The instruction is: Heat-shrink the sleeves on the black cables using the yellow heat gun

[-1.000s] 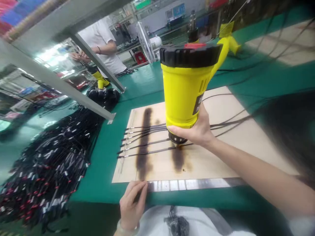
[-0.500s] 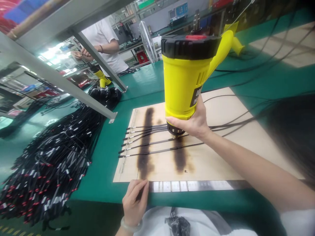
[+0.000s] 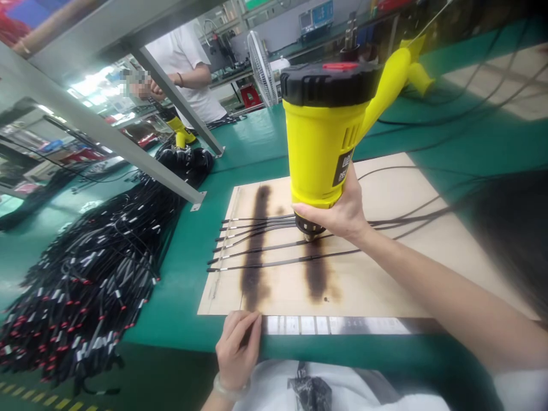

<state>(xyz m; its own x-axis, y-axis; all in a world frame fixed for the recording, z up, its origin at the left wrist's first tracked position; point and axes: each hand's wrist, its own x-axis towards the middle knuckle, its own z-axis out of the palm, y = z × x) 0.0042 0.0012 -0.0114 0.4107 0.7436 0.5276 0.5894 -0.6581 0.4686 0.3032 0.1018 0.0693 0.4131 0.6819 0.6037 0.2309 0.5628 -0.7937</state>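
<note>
Your right fingers (image 3: 314,212) wrap the heat gun (image 3: 327,137), nozzle down so its heat meets the cables (image 3: 257,251). Your left fingers (image 3: 246,331) lie flat on the surface (image 3: 180,268) edge, gripping nothing, steadying you.

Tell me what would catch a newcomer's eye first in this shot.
The big yellow heat gun at centre, gripped by the right hand with its nozzle pointing down over black cables laid across a wooden board that bears two dark scorch stripes. To the left a large heap of black cables covers the green table, and the left hand rests on the near edge.
</note>
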